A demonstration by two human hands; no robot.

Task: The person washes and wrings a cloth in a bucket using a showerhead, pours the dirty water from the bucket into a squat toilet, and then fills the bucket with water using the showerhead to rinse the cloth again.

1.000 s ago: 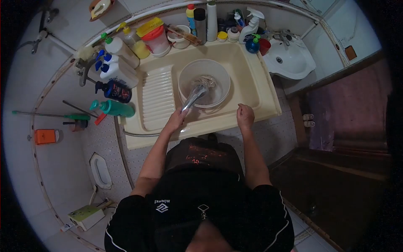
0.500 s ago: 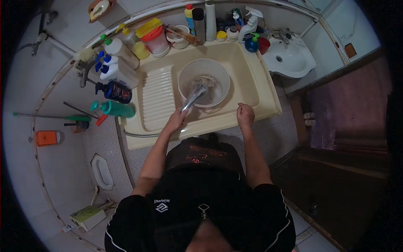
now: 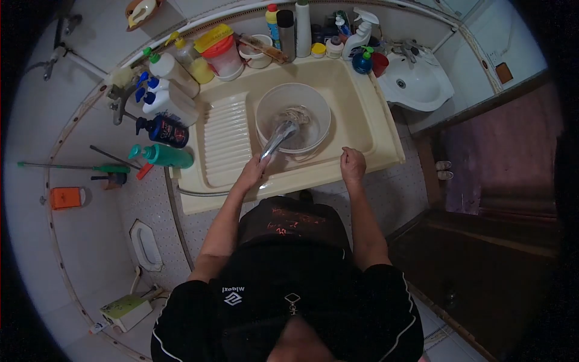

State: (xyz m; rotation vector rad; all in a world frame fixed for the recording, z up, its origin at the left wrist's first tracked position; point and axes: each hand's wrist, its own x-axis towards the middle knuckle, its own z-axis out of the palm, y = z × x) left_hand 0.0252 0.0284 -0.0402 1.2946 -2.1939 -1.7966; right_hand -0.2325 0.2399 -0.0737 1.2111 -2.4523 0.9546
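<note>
My left hand (image 3: 251, 175) is wrapped round the handle of a silver shower head (image 3: 278, 139). The shower head points down into a white bucket (image 3: 261, 108), over some light wet cloth (image 3: 297, 114) inside. The bucket stands in the basin of a cream laundry sink (image 3: 356, 108), to the right of its ribbed washboard (image 3: 227, 136). My right hand (image 3: 352, 163) is curled closed at the sink's front edge, with nothing visible in it. A metal hose (image 3: 205, 194) runs along the front left of the sink.
Several pump bottles (image 3: 172, 104) line the left side of the sink. Along the back stand a red-lidded tub (image 3: 222, 57), a brush (image 3: 262, 48), a small white pot (image 3: 256, 59) and a spray bottle (image 3: 360, 36). A white washbasin (image 3: 416, 81) is at the right.
Almost nothing differs. Both hands, the shower head and the bucket keep their places; the view has shifted very slightly.
</note>
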